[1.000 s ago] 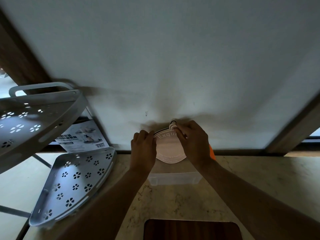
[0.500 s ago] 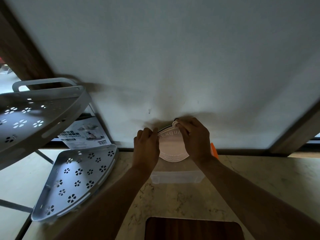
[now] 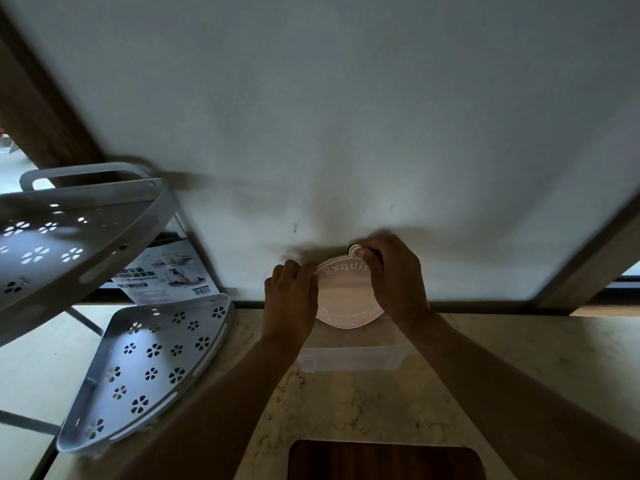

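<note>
Count: hands 2, left hand and right hand; pink round plaque 1; clear plastic box 1; grey perforated corner shelves 2, upper shelf and lower shelf; printed packaging card 1; dark wooden board 1

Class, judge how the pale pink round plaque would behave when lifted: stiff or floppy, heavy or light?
The pale pink round plaque is probably stiff: its rim shows a clean curve. Likely light, since the left hand and right hand pinch only its edges.

Marble countertop carries a grey perforated corner shelf at its left end, a printed carton leaning at its far-left corner, and a dark wooden board at its near edge.
</note>
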Motion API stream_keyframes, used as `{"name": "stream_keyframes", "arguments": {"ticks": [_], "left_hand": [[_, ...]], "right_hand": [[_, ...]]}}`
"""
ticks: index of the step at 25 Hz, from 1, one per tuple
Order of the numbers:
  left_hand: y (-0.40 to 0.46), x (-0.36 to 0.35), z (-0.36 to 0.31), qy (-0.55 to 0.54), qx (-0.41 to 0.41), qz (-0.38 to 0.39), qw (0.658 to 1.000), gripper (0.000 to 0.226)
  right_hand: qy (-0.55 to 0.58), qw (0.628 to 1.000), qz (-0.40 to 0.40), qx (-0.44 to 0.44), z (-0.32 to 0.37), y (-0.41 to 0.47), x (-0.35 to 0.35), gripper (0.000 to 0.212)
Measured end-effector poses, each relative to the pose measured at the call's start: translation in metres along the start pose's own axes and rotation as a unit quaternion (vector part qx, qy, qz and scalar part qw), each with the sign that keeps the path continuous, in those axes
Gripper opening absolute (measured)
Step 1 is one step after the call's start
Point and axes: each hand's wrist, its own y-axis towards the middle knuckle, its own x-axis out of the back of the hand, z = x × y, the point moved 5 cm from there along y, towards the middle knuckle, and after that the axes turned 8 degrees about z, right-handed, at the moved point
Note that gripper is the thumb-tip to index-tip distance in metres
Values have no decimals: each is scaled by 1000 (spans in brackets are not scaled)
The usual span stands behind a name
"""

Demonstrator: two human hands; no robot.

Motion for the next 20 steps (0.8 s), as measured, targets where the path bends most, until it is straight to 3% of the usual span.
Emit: {"name": "stream_keyframes", "arguments": {"ticks": [6, 12, 17, 20], "left_hand": [[1, 0, 2, -4, 4, 2, 1000, 28], [3, 0, 2, 8, 0, 9, 1000, 28], [6, -3, 2, 25, 2, 25, 999, 25], [7, -7, 1, 37, 5, 37, 999, 26]], "right_hand": [[12, 999, -7, 31, 1, 1, 1, 14], [57, 998, 2, -4, -3, 3, 2, 17], [-131, 988, 70, -34, -24, -22, 13, 42], [-186, 973, 126, -55, -28, -26, 11, 51]]}}
